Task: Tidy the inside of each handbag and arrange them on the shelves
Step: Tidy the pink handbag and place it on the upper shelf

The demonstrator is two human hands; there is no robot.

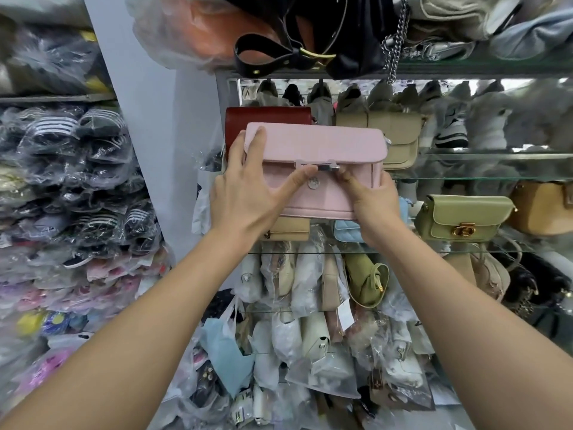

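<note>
I hold a pale pink flap handbag [322, 144] in front of the glass shelves. My left hand [245, 193] grips its left end, fingers over the top corner and thumb stretched toward the metal clasp [319, 168]. My right hand [372, 197] supports the lower right corner, thumb up near the clasp. The flap sits slightly raised above the round snap [312, 184]. Behind the pink bag stand a dark red bag [266, 117] and a beige bag [397, 135].
An olive green bag [462, 218] with a gold clasp stands on a glass shelf [496, 178] at right. A black bag [341, 35] with a chain hangs over the top shelf. Plastic-wrapped bags fill the lower shelves, and wrapped shoes [77, 169] pile at left.
</note>
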